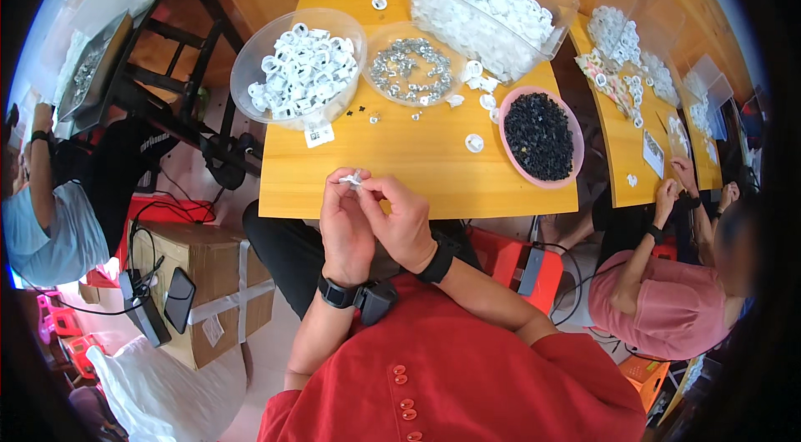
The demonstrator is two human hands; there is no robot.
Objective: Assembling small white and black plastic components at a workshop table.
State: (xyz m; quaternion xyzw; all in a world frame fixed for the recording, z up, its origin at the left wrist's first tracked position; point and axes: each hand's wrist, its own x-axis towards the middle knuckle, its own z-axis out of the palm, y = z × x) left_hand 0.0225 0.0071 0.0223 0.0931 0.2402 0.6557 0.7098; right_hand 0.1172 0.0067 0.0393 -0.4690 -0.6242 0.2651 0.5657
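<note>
Near the front edge of the yellow table (pixel 400 179), my two hands meet at the fingertips. A small white plastic part (pixel 354 180) is pinched between them, partly hidden by the fingers. My left hand (pixel 345 229) is closed on it from the left. From the right, my right hand (pixel 399 218) grips the same part with thumb and forefinger. Beyond the hands stand a clear round tub (pixel 242 83) of white plastic parts and a shallow clear dish (pixel 373 90) with small shiny metal pieces. A pink bowl (pixel 576 166) of small black pieces sits to the right.
A large clear bin (pixel 425 4) heaped with white parts stands at the back. Loose white ring-shaped pieces (pixel 474 143) lie around the table. A cardboard box (pixel 250 308) with a phone (pixel 179 300) stands lower left. Other people work at both sides.
</note>
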